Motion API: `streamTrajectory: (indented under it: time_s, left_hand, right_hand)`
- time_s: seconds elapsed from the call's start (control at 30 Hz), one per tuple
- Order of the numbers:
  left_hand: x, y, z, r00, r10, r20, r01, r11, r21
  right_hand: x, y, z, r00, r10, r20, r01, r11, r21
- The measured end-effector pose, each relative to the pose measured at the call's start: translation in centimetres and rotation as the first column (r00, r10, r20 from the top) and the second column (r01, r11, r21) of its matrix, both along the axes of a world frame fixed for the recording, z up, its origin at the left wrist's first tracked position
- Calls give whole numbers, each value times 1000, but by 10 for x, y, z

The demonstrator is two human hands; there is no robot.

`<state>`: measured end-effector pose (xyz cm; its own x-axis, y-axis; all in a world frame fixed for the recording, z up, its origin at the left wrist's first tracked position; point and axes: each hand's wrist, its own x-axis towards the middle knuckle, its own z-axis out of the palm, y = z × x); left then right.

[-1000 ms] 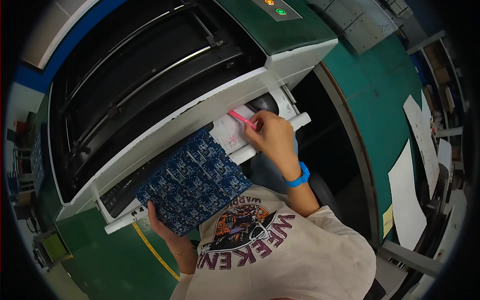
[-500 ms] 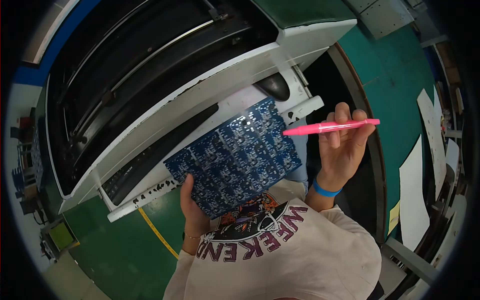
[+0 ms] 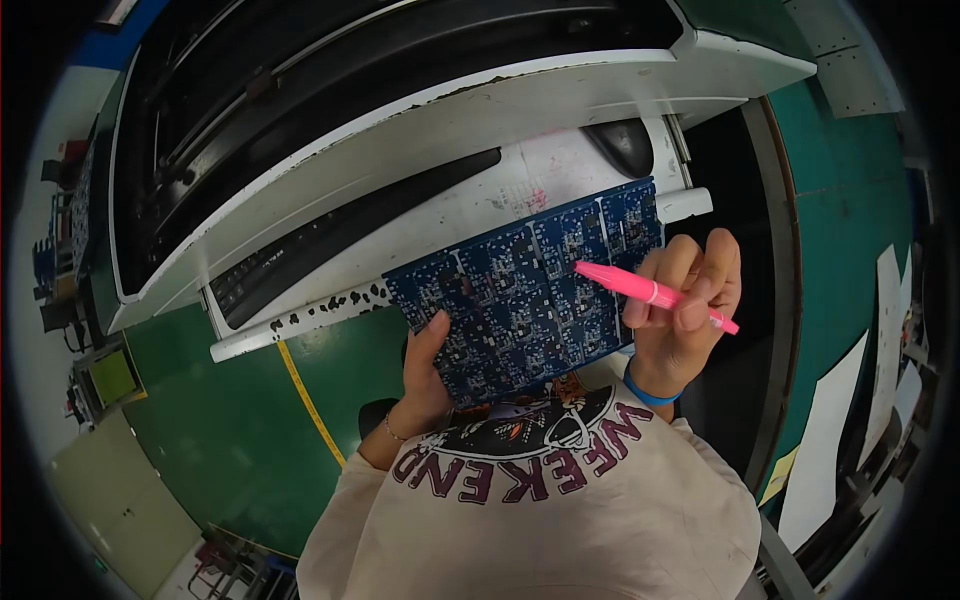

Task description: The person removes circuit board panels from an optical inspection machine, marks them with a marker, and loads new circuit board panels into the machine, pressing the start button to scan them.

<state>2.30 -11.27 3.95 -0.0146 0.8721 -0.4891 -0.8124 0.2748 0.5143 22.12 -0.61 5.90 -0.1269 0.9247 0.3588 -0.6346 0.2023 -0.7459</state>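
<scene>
A blue circuit board panel [image 3: 520,300], crowded with small components, is held tilted in front of my shirt. My left hand [image 3: 427,375] grips its lower left edge, thumb on the face and the other fingers hidden behind. In my right hand [image 3: 690,310] a pink marker [image 3: 650,292] is pinched between thumb and fingers. The marker's left end, which looks capped, points over the right part of the panel; whether it touches the board I cannot tell.
Behind the panel, a pull-out tray [image 3: 530,190] holds a black keyboard [image 3: 350,235] and a black mouse [image 3: 622,148]. Above it is a white-edged machine [image 3: 400,120] with a dark interior. To the right runs a green work surface [image 3: 850,260] with white sheets [image 3: 825,440].
The panel has shifted right and slightly up in view, its glare gone. The marker has tilted, its left end now over the board. The surroundings have shifted as the head view moved.
</scene>
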Motion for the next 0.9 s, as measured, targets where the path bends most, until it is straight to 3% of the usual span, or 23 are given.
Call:
streamTrajectory:
  time_s: [0.13,0.2,0.27,0.33,0.37,0.6,0.7,0.77,0.87,0.9]
  left_hand:
    - [3,0,5,1000,-4,17,4,1000,4]
    - [4,-1,6,1000,-10,19,10,1000,4]
    - [6,1,12,999,-40,28,40,999,25]
    - [5,-2,8,997,-69,45,67,996,53]
    - [4,-4,6,993,-97,63,92,992,81]
    - [5,-16,-6,990,-112,-86,116,992,43]
    - [3,-18,-10,986,-143,-90,145,989,24]
    - [0,-17,-11,977,-174,-126,181,982,48]
    - [-3,-19,-13,969,-181,-166,192,980,50]
    - [-2,-18,-12,969,-181,-166,191,980,51]
  right_hand:
    - [-7,-2,22,993,-1,117,10,997,-78]
    - [-16,-5,35,951,-39,306,78,990,-117]
    - [-20,-7,33,955,-46,293,89,987,-134]
    - [-18,-11,18,894,-171,415,163,985,56]
    - [-19,-11,16,881,-185,435,182,982,49]
    - [-34,-14,11,826,-352,440,382,924,21]
    - [-34,-11,6,795,-363,487,359,927,105]
    - [-35,-10,1,667,-462,584,367,886,283]
    - [-36,-10,-3,742,-447,500,419,891,173]
    - [-36,-8,2,835,-416,359,405,908,109]
